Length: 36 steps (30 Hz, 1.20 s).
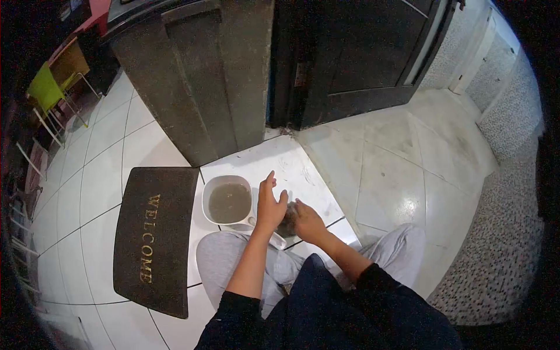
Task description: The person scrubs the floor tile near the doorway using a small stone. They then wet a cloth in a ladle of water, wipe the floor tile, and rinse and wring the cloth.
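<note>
My left hand is raised beside a white water dipper, its fingers stretched out and apart, with nothing visible in it. Cloudy grey water fills much of the dipper. The dipper's handle runs toward me, passing under my left wrist. My right hand is low over the white tile, its fingers closed on a dark grey, rough-looking clump. What the clump is made of is not clear, and my left hand partly covers it.
A dark doormat marked WELCOME lies left of the dipper. Ahead stand a dark wooden panel and a dark door. Dark smudges mark the tiled floor beyond the threshold. A green chair stands at far left.
</note>
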{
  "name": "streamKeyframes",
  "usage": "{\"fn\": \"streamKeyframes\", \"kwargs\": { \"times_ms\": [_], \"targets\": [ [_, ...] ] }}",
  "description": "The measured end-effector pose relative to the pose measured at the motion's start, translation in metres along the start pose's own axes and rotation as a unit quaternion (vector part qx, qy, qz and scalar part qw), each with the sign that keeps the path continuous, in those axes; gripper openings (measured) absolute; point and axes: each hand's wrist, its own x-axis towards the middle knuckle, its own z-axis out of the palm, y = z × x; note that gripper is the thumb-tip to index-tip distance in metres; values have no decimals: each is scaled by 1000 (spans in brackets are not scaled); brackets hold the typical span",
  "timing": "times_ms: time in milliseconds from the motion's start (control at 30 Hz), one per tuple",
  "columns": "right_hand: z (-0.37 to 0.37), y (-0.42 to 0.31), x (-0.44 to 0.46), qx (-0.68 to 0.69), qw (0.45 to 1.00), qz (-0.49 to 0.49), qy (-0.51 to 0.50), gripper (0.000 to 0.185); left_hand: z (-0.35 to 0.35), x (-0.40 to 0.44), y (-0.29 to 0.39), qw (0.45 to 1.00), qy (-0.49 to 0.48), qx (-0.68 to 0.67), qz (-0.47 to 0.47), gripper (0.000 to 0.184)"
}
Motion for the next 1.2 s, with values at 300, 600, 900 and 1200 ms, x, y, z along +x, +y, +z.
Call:
{"fn": "streamKeyframes", "kwargs": {
  "times_ms": [300,600,900,1200],
  "targets": [
    [46,8,61,65,978,-192,-53,52,0,4,-3,998,-4,-47,-29,54],
    [102,8,154,12,989,-140,48,57,8,17,5,986,-47,-126,-98,46],
    [115,15,188,88,973,-209,-53,60,8,17,0,980,-53,-143,-130,43],
    [88,67,206,-1,997,-29,67,60,8,13,4,984,-61,-113,-126,44]
  ]
}}
